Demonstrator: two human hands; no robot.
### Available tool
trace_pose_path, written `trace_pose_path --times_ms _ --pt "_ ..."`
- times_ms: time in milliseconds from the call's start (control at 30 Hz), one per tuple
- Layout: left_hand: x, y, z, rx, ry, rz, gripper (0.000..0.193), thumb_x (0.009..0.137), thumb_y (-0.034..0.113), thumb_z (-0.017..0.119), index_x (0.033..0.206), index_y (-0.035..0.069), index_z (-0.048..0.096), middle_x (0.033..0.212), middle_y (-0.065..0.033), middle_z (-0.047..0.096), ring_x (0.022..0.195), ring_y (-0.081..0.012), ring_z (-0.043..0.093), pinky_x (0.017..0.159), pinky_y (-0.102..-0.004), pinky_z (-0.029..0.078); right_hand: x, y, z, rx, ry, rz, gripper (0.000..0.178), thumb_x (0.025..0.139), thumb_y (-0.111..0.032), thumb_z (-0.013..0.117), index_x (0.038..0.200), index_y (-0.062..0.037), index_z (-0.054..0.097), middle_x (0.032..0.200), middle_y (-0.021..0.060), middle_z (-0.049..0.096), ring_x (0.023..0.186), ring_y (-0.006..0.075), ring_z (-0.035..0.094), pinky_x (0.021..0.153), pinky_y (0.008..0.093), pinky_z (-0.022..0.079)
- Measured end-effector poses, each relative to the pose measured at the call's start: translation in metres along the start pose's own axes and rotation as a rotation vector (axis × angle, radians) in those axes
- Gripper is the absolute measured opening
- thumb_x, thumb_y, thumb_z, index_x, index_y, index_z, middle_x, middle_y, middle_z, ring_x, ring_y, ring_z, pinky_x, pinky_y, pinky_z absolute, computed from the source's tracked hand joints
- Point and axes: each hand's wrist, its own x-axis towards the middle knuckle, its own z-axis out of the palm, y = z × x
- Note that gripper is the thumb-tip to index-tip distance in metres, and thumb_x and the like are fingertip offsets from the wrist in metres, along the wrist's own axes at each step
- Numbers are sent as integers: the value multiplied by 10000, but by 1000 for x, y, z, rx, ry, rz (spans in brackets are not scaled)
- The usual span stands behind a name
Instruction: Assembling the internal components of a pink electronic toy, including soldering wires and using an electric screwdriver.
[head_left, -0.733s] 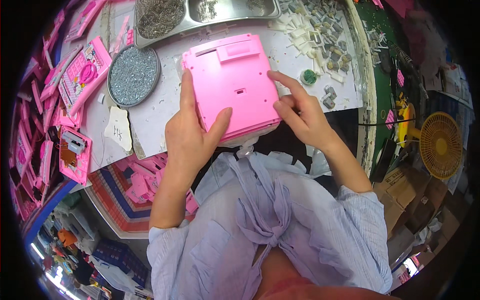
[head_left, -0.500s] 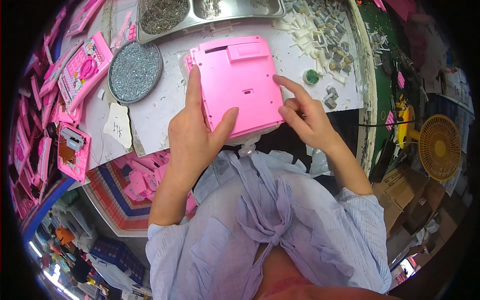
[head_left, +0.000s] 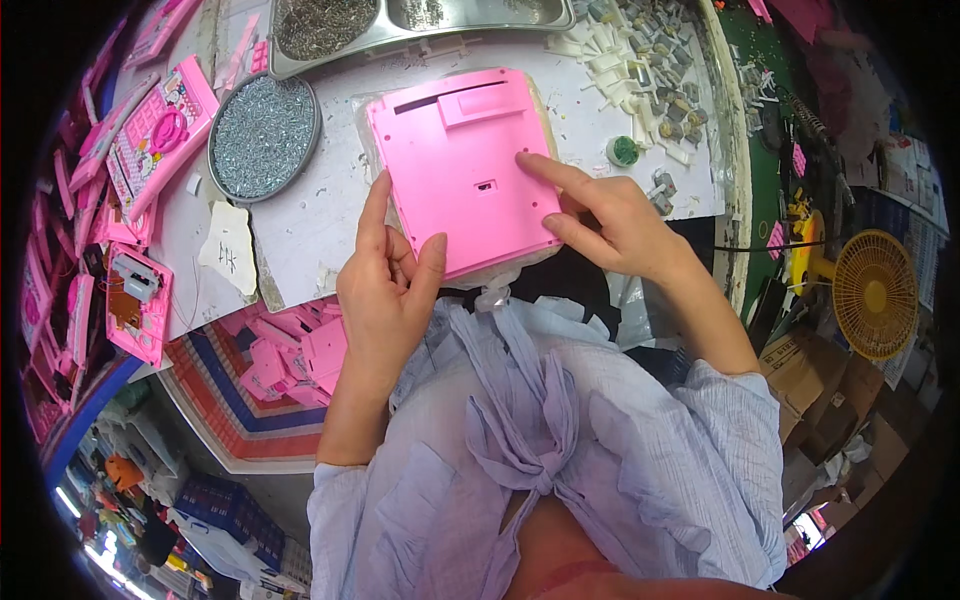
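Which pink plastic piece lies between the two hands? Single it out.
The slotted pink panel, between the left hand and right hand; other pink pieces lie outside that gap, mostly heaped to the left.

Your table [head_left: 295, 240] has a white top, worn along its right edge. Green surface [head_left: 765, 190] beyond that, then yellow fan [head_left: 875, 290] on your right, cardboard boxes [head_left: 798, 385] below it. Lower left: blue crate [head_left: 235, 515], bright lights [head_left: 105, 558] behind.

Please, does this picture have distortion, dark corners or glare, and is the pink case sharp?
Head view: table edge bows at right, corners are black; head view: lights at lower left look washed out; head view: pink case looks fairly sharp.
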Motion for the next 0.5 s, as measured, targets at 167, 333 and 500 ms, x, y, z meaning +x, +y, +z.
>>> trace_pose_path --times_ms 167,333,500 --pt "-12 -9 5 -29 38 30 655 900 96 753 1481 -31 478 601 5 451 528 -75 450 514 -242 392 7 0 -6 -188 -54 -116 592 945 -229 670 1504 -128 504 635 123 617 542 303 610 561 389 500" --pt "-12 -15 -2 -18 -32 -59 637 893 103 759 1477 25 518 581 -13 432 508 -86 441 511 -257 399 6 -15 -2 -462 -77 -46 574 953 -325 681 1498 -236 523 569 126 585 482 329 584 503 414 487" --pt "-5 -1 -20 47 -101 -77 513 899 150 765 1382 54 624 612 -9 484 534 -83 467 534 -258 422 15 -36 -9 -674 -89 -82 520 957 -349 673 1452 -224 571 554 116 578 484 322 593 476 422 466"
